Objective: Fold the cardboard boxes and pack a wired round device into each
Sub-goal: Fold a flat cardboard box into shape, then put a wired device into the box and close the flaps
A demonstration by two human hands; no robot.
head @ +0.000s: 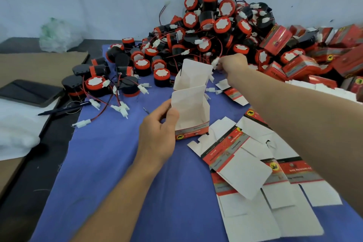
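One open box (191, 112) is standing upright on the blue cloth (117, 163) at the centre, its lid flaps pointing up. The left hand (159, 131) is gripping its left wall, thumb and fingers curled around the edge. Dozens of red-and-black round devices (206, 31), too many to count, are lying heaped beyond it. The right hand (232, 64) is reaching to the pile's near edge, fingertips pinching a white connector (215, 62). At least four flat cartons (245, 167) are lying overlapped near right, and many closed boxes (300, 65) are piling up far right. Their print is too blurred to read, though a yellow disc with a black animal is showing. One phone (29, 92) and one pen (64, 108) are lying at left.
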